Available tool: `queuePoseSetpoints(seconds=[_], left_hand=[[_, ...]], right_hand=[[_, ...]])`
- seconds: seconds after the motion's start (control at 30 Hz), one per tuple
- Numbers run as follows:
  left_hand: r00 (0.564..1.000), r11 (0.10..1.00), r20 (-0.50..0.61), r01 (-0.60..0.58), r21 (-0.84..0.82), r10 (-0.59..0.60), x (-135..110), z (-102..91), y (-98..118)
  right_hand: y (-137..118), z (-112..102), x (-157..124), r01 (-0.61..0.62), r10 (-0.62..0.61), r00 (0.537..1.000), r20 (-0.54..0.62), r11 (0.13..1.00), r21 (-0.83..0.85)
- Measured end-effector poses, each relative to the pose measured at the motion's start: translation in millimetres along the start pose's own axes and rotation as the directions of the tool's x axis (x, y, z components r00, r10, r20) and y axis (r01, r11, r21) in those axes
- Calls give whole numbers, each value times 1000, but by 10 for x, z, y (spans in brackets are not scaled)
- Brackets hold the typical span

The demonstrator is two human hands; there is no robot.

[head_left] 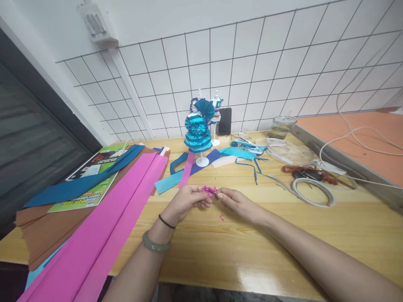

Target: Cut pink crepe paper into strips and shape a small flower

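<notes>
Between my two hands, above the middle of the wooden table [267, 251], is a small piece of folded pink crepe paper [208, 191]. My left hand [189, 198] pinches its left side between thumb and fingers. At its right end, the fingertips of my right hand [232, 199] are pressed together on it. A pink paper scrap [221, 218] lies on the wood just below. Behind my hands stands a miniature dress form [198, 130] on a white round base, dressed in ruffled turquoise paper with pleated fans. A second white dress form [215, 110] is partly hidden behind it.
Long pink [126, 218], brown and blue paper sheets lie on a magazine [83, 193] at left. Paper strips [170, 181] surround the stand. To the right are a roll of double-sided tape [313, 192], a cable, red-handled tools [310, 173] and a cup [281, 126]. A phone [224, 121] leans on the wall.
</notes>
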State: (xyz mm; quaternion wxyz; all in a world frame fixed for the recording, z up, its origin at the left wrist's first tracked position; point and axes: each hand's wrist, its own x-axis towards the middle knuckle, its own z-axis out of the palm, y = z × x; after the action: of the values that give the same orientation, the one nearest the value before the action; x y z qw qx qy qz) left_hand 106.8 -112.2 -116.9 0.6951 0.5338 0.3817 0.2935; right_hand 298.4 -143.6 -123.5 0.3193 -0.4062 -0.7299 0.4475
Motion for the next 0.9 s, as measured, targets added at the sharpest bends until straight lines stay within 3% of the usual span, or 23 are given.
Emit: queuePoseSetpoints(seconds=[0.9], left_hand=[[1000,1000,8,-5,-12,5,-14,1,20]], right_hand=[[-48,-15,-9,32,-32,999,24,999,1]])
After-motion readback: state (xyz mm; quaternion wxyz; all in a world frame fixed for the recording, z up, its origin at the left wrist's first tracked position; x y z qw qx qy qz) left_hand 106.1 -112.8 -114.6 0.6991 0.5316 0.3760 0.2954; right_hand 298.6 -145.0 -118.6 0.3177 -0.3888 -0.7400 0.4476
